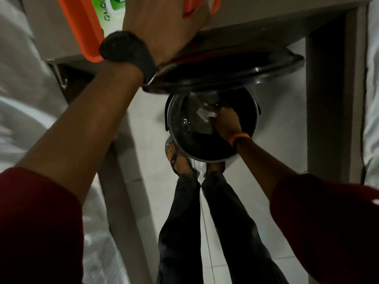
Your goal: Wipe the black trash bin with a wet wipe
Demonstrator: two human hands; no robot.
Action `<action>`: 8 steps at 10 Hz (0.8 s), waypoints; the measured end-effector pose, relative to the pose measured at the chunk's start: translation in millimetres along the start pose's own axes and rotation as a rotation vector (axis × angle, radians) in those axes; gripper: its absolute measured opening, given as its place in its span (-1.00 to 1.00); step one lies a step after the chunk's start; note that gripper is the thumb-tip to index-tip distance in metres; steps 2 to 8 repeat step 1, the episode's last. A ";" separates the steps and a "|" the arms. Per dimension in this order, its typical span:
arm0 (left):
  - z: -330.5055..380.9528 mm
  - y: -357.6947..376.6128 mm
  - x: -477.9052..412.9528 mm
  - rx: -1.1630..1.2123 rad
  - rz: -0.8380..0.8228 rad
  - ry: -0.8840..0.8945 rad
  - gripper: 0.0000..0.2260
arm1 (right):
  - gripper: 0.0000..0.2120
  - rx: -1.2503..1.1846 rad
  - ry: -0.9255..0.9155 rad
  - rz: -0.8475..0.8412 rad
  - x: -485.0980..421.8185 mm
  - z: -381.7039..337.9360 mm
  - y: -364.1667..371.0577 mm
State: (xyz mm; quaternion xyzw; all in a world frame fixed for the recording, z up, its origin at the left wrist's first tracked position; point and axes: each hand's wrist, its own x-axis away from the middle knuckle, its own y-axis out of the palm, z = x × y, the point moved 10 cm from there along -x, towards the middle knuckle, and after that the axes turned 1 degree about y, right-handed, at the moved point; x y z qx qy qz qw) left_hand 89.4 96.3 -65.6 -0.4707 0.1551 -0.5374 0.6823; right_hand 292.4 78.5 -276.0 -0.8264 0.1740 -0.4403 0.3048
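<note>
The black trash bin (206, 159) stands on the floor below me, round with a metal rim, its top uncovered. My right hand (228, 122), with an orange band on the wrist, reaches inside the bin and presses a white wet wipe (205, 115) against the inner wall. The glossy black bin lid (229, 77) is lifted high above the bin, close to the camera. My left hand (162, 19), with a black watch on the wrist, grips the lid's left edge. Its fingers are out of sight at the top of the frame.
An orange pack with a green and white label (86, 27) lies on the grey table (266, 15) beside my left hand. A table leg (328, 103) stands right of the bin. White bedding (24, 83) fills the left side. My sandalled feet (180, 160) touch the bin's base on a white tiled floor.
</note>
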 end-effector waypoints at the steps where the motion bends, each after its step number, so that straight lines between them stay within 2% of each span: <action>1: -11.5 1.4 3.7 0.027 0.027 -0.036 -0.72 | -0.73 0.083 0.026 0.028 10.2 10.3 6.2; 8: -11.5 1.4 3.7 0.027 0.027 -0.036 -0.72 | -0.73 0.083 0.026 0.028 10.2 10.3 6.2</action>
